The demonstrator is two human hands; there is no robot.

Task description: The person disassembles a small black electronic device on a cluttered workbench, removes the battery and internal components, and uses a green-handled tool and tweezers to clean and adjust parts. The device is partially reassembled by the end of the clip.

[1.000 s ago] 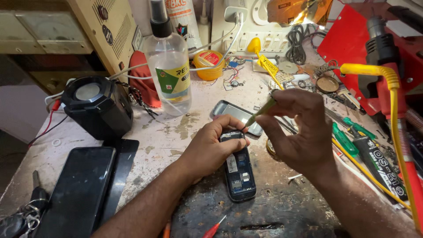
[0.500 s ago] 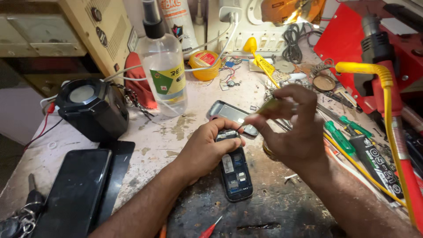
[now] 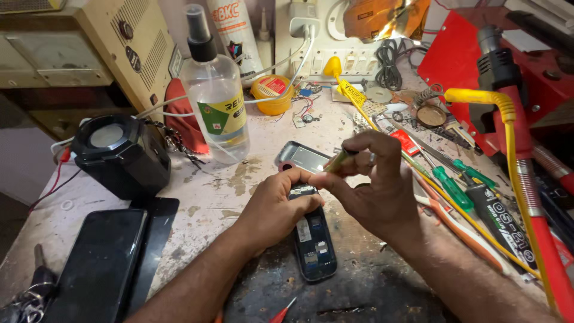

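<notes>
A small dark phone [image 3: 312,242] lies opened on the worn workbench, its inner parts showing. My left hand [image 3: 276,206] rests on its upper end and holds it down. Pinched in the fingers of my right hand [image 3: 372,185] is a thin greenish tool [image 3: 338,160] whose tip points down at the top of the phone. Just beyond the hands lies a grey phone cover [image 3: 304,158].
A clear spray bottle [image 3: 215,101] and a black box-shaped lamp [image 3: 122,155] stand at the left. Two dark slabs [image 3: 104,263] lie at the near left. Green screwdrivers [image 3: 451,186], a yellow cable [image 3: 514,155] and a red stand [image 3: 472,66] crowd the right. A yellow tin [image 3: 272,94] sits behind.
Both hands stay on the phone; my right hand with the tool has shifted slightly toward the phone's top end. The view has moved a little.
</notes>
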